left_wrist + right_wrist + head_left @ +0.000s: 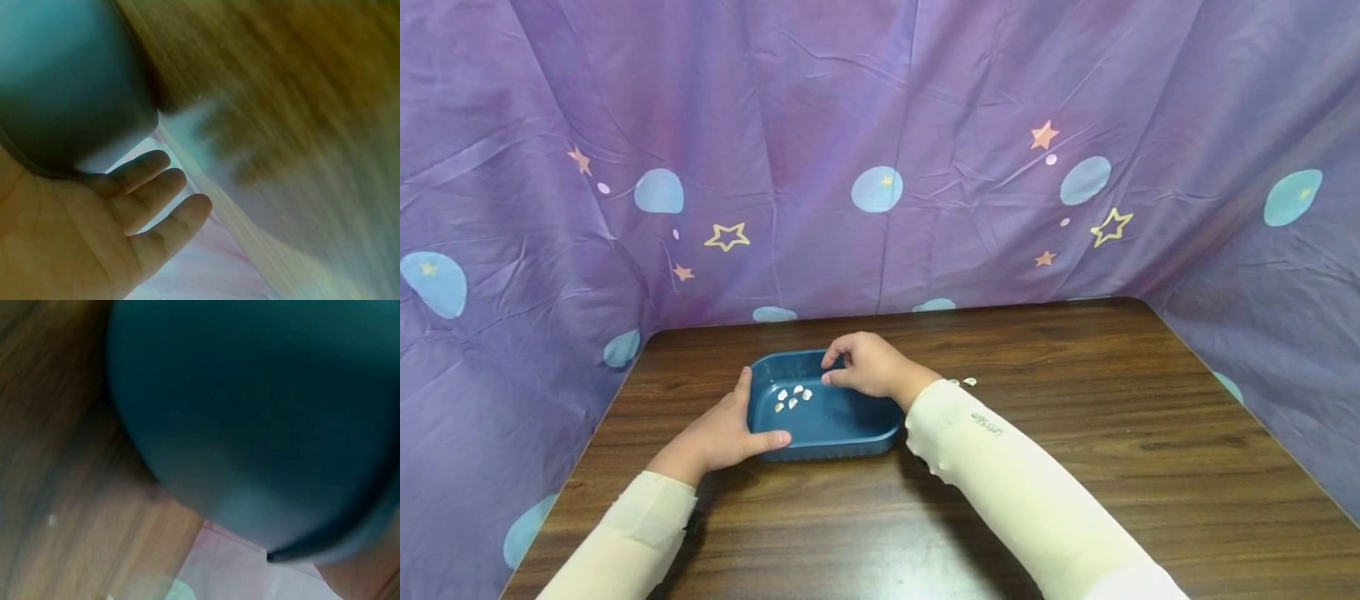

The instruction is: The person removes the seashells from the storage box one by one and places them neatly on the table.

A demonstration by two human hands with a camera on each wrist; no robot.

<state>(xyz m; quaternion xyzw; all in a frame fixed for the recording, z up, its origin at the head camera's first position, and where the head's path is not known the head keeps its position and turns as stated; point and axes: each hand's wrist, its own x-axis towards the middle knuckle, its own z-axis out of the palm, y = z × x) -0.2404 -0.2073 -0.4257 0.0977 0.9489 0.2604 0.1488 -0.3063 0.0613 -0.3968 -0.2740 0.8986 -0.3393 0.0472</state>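
A blue rectangular tray (842, 451) with rounded corners sits on the table. Several small whitish pieces (793, 403), like shells or seeds, lie on its floor toward the left. My left hand (722, 433) rests against the tray's left end, thumb along the near rim; its other fingers (169, 225) lie loosely extended beside the outer wall in the left wrist view. Above the tray's far right part is my right hand (868, 367), index finger and thumb bent with a gap between their tips and nothing visible there. In the right wrist view, the tray (250, 412) hides most of this hand.
More of the small whitish pieces (970, 382) lie on the wooden table (1075, 375), just behind my right wrist. A purple curtain (880, 100) printed with stars and blue spots hangs behind the table and along both sides.
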